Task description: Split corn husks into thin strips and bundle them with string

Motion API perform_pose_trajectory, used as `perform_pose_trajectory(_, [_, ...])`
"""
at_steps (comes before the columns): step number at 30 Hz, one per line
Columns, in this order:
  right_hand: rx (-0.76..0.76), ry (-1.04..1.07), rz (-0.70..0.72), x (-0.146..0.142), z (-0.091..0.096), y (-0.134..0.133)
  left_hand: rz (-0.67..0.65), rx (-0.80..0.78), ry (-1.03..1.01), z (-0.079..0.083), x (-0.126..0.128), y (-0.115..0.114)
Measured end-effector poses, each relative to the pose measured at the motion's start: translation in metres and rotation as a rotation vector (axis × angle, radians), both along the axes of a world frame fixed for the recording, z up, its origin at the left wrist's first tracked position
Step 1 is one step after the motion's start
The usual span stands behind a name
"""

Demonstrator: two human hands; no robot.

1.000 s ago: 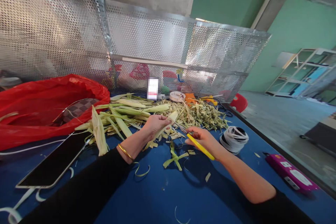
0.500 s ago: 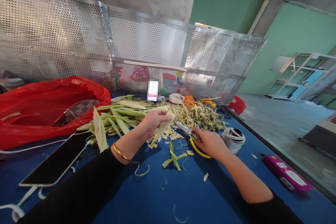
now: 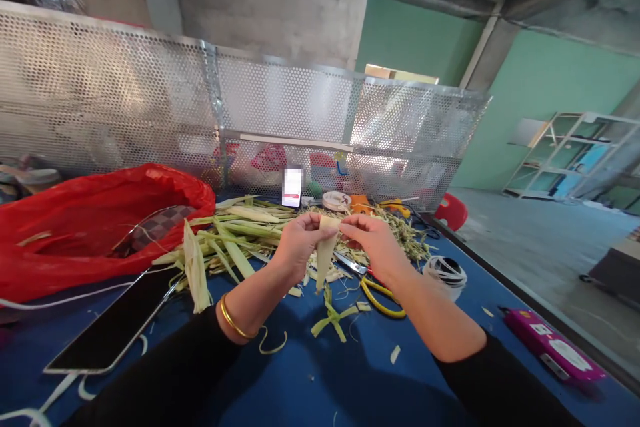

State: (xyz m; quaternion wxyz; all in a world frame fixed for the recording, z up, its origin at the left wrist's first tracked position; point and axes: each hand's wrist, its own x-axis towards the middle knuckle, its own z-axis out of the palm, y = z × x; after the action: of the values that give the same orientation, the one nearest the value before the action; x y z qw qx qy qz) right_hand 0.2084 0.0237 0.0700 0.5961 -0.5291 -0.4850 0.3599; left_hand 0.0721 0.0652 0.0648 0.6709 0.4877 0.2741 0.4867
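Note:
My left hand [image 3: 299,240] and my right hand [image 3: 371,240] are both raised above the blue table [image 3: 300,373]. Together they pinch the top edge of a pale yellow-green leaf strip [image 3: 325,250], which hangs down between them. The left wrist wears a gold bangle [image 3: 233,321]. Yellow-handled scissors [image 3: 373,283] lie on the table just under my right hand, untouched. Behind the hands lies a pile of long green leaves [image 3: 235,230] and dry cut scraps [image 3: 395,227].
A red plastic bag [image 3: 75,227] fills the left. A black phone [image 3: 117,323] with a white cable lies at front left. A roll of white band [image 3: 445,270] and a purple box [image 3: 553,347] sit to the right. A perforated metal screen [image 3: 250,113] backs the table.
My right hand has put the yellow-handled scissors down on the table and risen to the leaf strip. My left hand has lifted the strip higher.

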Motion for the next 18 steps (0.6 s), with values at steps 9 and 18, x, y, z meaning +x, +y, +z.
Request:
perform_pose_trajectory(9, [0.075,0.103,-0.039,-0.005,-0.012,0.006,-0.053,-0.028,0.041,-0.005,0.002,0.001])
perform_pose_trajectory(18, [0.082,0.033,-0.016,-0.002,-0.013,0.002,-0.12,-0.088,0.109,-0.002,-0.001,-0.001])
